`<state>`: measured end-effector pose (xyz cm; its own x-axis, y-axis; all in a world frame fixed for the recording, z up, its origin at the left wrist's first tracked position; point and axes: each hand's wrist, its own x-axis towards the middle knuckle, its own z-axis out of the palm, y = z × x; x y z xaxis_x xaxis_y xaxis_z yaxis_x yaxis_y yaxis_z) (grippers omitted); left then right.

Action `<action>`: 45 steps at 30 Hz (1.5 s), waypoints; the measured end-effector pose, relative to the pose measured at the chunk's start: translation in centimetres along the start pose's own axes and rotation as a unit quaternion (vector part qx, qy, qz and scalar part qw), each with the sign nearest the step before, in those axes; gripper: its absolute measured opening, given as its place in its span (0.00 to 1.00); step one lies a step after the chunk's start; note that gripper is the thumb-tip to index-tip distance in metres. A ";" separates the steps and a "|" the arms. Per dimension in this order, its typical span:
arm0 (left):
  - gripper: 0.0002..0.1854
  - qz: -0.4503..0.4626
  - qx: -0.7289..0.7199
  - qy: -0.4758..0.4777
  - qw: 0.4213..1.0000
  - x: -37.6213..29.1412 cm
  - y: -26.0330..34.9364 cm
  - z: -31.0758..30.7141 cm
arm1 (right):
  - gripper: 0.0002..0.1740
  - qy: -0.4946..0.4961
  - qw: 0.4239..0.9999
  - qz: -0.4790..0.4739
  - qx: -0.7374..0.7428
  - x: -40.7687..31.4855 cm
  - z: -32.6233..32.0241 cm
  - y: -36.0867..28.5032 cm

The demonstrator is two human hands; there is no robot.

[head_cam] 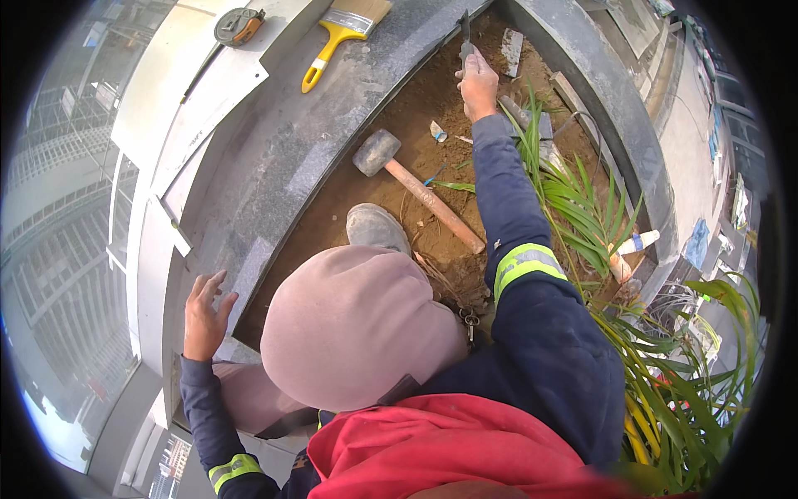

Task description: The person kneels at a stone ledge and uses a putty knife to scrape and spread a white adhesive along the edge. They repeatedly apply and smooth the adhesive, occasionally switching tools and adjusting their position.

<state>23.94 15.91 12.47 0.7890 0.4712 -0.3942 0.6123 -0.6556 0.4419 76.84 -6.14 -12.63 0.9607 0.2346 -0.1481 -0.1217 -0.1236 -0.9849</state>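
Observation:
My right hand [479,84] is stretched out over the soil bed, near the inner edge of the stone ledge [274,168]. It grips a thin-bladed hand tool [465,31], seen nearly edge-on, so its exact kind is unclear. At the lower left, my left hand [207,309] holds nothing, its fingers apart beside the ledge; whether it touches the stone I cannot tell. A rubber mallet [377,153] with a wooden handle lies on the brown soil [380,193] between my hands, just beyond my shoe. On the ledge rests a paintbrush with a yellow handle [333,43].
A tape measure [239,27] sits on a pale panel [218,118] left of the ledge. Palm fronds [580,193] lean across the bed's right side. A stone offcut [512,53] lies on the soil. A dark stone curb [605,93] bounds the bed at right.

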 end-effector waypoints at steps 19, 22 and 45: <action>0.23 -0.003 0.009 -0.007 1.000 0.1 -0.6 0.1 | 0.25 -0.004 0.983 -0.100 -0.153 -2.3 -2.8 0.2; 0.24 0.000 0.004 -0.012 1.000 0.2 -0.4 0.3 | 0.25 0.013 0.965 -0.162 -0.208 -0.1 -2.1 1.2; 0.25 -0.021 0.021 0.009 1.000 -0.4 0.4 -0.6 | 0.24 -0.068 0.821 -0.081 -0.562 5.1 -3.6 -11.5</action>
<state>23.94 15.82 13.25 0.7639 0.5089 -0.3969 0.6423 -0.6597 0.3902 84.05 -6.97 -1.71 0.8956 0.4320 -0.1063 0.3853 -0.8727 -0.2997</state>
